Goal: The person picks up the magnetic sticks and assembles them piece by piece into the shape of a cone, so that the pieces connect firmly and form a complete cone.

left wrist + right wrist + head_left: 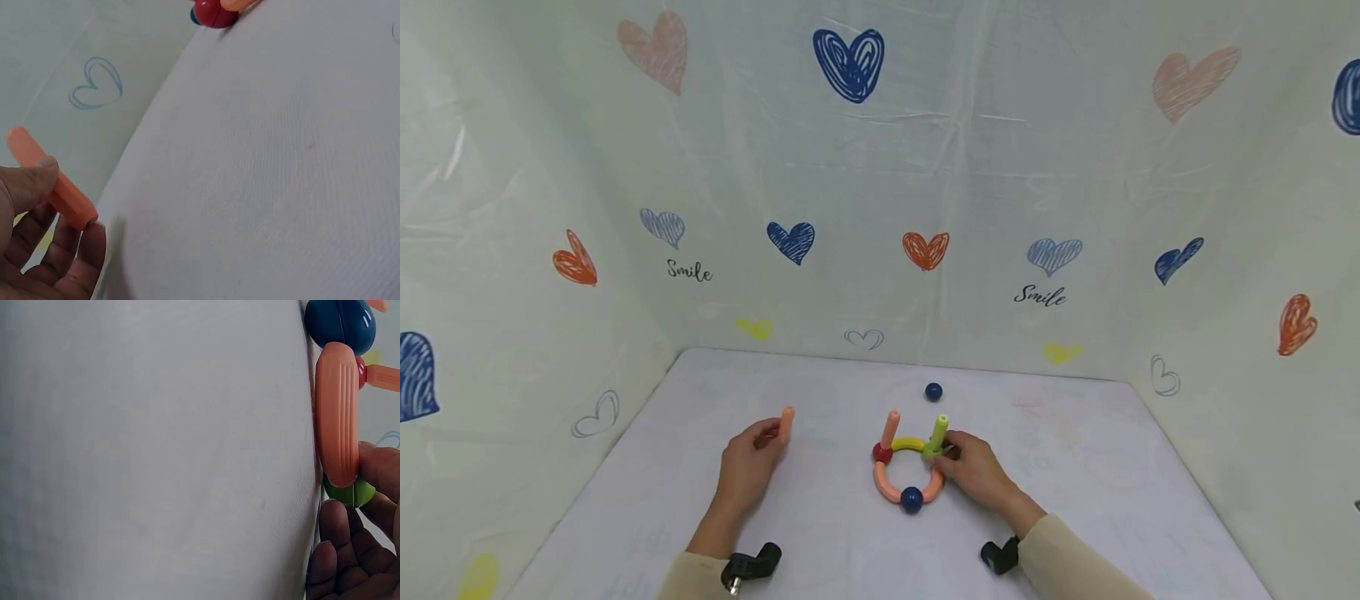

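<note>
My left hand [749,467] pinches an orange stick [53,181] between thumb and fingers, held up left of a ring of toy pieces. That ring lies on the table: curved orange rods [337,412], a yellow curved rod [909,443], a red ball [882,452], a dark blue ball [912,500] and a green ball [350,491]. From the red ball rises an upright orange stick [890,429]; a yellow-green stick [939,432] stands on the green ball. My right hand [976,471] grips the green ball at the ring's right side, its fingers partly hiding it.
A loose dark blue ball [933,392] sits behind the ring, towards the table's far edge. The white-covered table [850,550] meets a hanging sheet [880,167] with printed hearts at the back and sides. Dark wrist cameras [1000,556] are strapped to both wrists.
</note>
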Demonstrator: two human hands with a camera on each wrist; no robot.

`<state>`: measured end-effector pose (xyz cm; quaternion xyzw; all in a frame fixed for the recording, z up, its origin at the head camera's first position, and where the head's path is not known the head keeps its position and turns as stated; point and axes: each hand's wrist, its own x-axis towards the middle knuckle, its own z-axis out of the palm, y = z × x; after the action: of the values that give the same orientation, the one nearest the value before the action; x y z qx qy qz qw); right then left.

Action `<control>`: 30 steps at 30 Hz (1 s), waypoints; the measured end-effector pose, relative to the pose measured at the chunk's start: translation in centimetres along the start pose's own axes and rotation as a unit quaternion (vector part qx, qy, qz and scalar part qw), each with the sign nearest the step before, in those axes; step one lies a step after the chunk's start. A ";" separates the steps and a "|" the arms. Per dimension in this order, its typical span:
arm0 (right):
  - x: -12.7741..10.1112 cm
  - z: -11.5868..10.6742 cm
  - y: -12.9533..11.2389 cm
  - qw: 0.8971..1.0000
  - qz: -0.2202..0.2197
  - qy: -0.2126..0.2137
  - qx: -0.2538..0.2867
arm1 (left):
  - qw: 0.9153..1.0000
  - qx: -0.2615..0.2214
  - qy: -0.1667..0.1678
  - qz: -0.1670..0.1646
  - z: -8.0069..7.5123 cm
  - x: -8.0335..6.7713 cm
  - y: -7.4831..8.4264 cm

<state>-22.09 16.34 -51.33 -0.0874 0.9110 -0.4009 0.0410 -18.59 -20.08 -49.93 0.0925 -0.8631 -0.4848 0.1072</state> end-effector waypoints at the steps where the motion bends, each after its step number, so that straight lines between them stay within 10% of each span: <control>1: 0.0 0.0 0.0 1.000 -0.001 0.001 -0.001 | 1.000 -0.006 -0.002 0.000 0.2 0.0 0.1; 30: -1.4 0.7 -0.7 0.998 -0.010 0.046 -0.032 | 0.976 -0.122 -0.161 0.076 8.8 -6.5 6.4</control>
<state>-20.51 15.65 -51.30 -0.0790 0.9233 -0.3757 -0.0078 -15.12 -7.91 -49.53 -0.0668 -0.8082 -0.5850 0.0139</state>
